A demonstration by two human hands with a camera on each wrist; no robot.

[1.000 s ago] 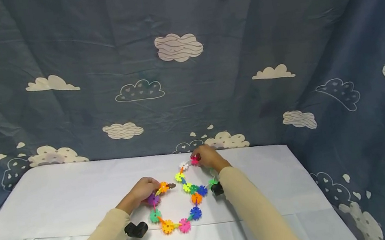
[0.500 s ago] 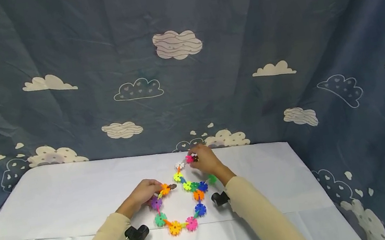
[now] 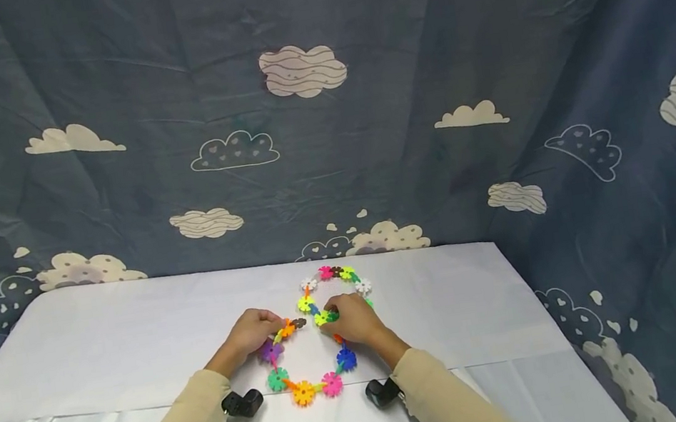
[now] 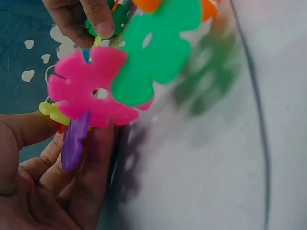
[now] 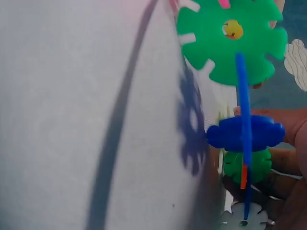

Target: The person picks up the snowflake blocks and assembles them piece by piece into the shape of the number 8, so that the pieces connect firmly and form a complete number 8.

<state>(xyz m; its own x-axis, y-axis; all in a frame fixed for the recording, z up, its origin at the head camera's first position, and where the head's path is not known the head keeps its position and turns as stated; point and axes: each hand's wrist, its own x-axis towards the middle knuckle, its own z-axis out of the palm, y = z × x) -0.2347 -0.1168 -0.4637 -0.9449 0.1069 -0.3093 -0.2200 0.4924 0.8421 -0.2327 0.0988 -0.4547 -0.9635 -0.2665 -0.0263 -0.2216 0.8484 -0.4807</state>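
A chain of colourful notched plastic snowflake discs lies on the white table, its upper part a ring and its lower part a loop. My left hand (image 3: 250, 333) holds the loop's upper left end near an orange disc (image 3: 287, 329), with a brown disc (image 3: 300, 323) sticking out past the fingers. My right hand (image 3: 353, 318) pinches the chain where ring and loop meet, by a yellow-green disc (image 3: 322, 318), and hides several discs. In the left wrist view a pink disc (image 4: 76, 88) and a green disc (image 4: 160, 48) hang close. A blue disc (image 5: 244, 134) shows beside the right fingers.
The white table (image 3: 155, 338) has a cloth seam across its front. Behind it hangs a dark blue curtain (image 3: 373, 184) with cloud prints. Black wrist cameras sit on both sleeves, the left camera (image 3: 243, 403) close to the loop.
My right hand has let go of the pink and brown discs at the ring's top and moved down to the chain's middle. The left hand keeps its hold.
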